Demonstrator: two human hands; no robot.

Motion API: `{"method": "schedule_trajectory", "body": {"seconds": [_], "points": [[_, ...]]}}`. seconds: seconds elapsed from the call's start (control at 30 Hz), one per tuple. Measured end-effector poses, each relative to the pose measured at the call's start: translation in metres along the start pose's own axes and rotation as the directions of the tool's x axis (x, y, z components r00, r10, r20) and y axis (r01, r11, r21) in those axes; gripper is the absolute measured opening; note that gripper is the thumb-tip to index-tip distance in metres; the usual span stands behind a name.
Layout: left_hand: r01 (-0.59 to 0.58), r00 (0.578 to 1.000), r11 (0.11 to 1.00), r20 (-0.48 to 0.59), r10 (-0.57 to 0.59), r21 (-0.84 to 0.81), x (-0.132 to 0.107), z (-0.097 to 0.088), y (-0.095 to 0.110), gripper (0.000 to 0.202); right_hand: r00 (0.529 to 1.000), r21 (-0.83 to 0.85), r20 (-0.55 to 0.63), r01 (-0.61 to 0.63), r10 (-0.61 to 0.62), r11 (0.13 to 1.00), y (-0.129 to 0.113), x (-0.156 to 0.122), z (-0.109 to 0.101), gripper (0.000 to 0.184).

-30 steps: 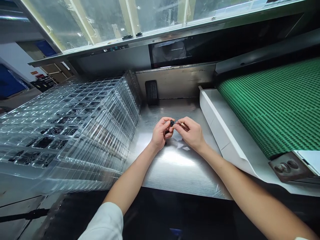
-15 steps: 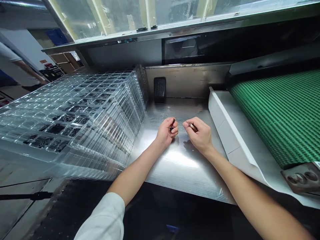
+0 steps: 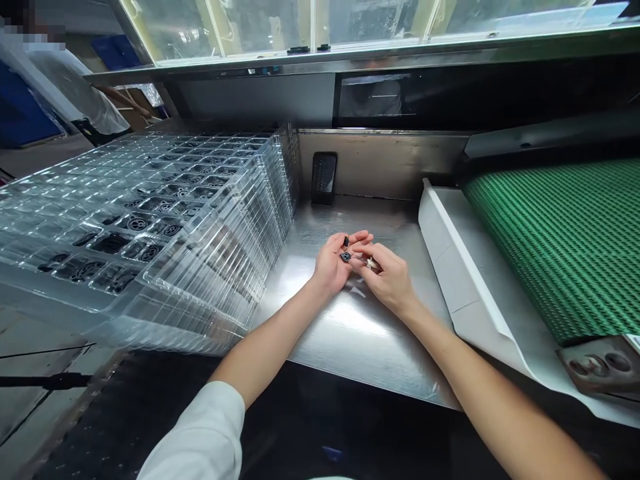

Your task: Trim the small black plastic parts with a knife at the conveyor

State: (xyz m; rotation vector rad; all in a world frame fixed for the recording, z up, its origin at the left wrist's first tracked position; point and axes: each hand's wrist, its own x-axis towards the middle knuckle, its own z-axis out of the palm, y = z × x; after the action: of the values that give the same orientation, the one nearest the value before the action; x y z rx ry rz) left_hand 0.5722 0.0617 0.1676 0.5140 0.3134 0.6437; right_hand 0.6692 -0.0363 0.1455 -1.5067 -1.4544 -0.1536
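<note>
Left hand (image 3: 331, 265) half curled, palm up, low over the steel bench top (image 3: 360, 340), fingers (image 3: 357, 237) bent toward 12 o'clock; a small black round connector piece (image 3: 345, 256) held there, pinched between thumb and fingers. At the fingertips, a dark speck (image 3: 346, 241), too small to tell whether separate from that piece. Right hand (image 3: 390, 279) at 3 o'clock from the left, neither spread nor flat, thumb and forefinger pressed together on a slim pale pin (image 3: 371, 263), its tip aimed toward 9 o'clock and the black piece. Hands touching or nearly so, the exact contact hidden by the fingers.

At 9 o'clock from the hands, a stack of clear plastic trays (image 3: 165, 227), black round parts much like the held one sitting in their cells. At 12 o'clock, a dark flat rectangular block (image 3: 324, 177) leaning against the steel back wall (image 3: 380, 163). At 3 o'clock, a white card chute (image 3: 450, 280) right beside a green conveyor belt (image 3: 565, 247). Toward 10 o'clock, well apart beyond the trays, a co-worker (image 3: 75, 87) in a pale shirt. At 7 o'clock, the white sleeve (image 3: 197, 433) on the person's own left arm
</note>
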Motion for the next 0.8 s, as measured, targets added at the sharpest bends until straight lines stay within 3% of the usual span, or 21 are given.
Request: {"method": "schedule_trajectory", "body": {"seconds": [0.17, 0.3, 0.4, 0.5, 0.6, 0.73, 0.8], "points": [[-0.004, 0.999, 0.999, 0.048, 0.002, 0.036, -0.001, -0.001, -0.007, 0.016, 0.996, 0.025, 0.081, -0.047, 0.045, 0.999, 0.001, -0.002, 0.005, 0.017], [0.0, 0.999, 0.999, 0.049, -0.003, 0.055, 0.002, -0.003, -0.008, 0.015, 0.996, 0.113, 0.052, -0.083, 0.078, 0.99, -0.002, -0.001, 0.004, 0.009], [-0.022, 1.0, 0.993, 0.007, 0.021, 0.115, 0.004, -0.006, -0.005, 0.013, 0.986, 0.162, 0.013, -0.169, 0.169, 0.972, -0.004, 0.002, -0.001, 0.012], [-0.066, 0.996, 0.966, -0.036, 0.077, 0.248, 0.006, -0.009, -0.001, 0.01, 0.941, 0.223, -0.056, -0.314, 0.333, 0.923, -0.004, 0.007, -0.006, 0.022], [-0.083, 0.996, 0.925, 0.003, 0.088, 0.37, 0.005, -0.009, 0.001, 0.01, 0.881, 0.338, -0.071, -0.42, 0.468, 0.842, -0.004, 0.011, -0.01, 0.029], [-0.03, 0.997, 0.89, 0.072, -0.003, 0.456, 0.0, -0.005, -0.001, 0.019, 0.853, 0.48, 0.025, -0.467, 0.521, 0.743, -0.004, 0.015, -0.011, 0.035], [0.01, 0.993, 0.882, 0.102, -0.066, 0.472, -0.003, -0.003, -0.002, 0.024, 0.855, 0.491, 0.044, -0.469, 0.517, 0.734, -0.004, 0.015, -0.011, 0.036]]}}
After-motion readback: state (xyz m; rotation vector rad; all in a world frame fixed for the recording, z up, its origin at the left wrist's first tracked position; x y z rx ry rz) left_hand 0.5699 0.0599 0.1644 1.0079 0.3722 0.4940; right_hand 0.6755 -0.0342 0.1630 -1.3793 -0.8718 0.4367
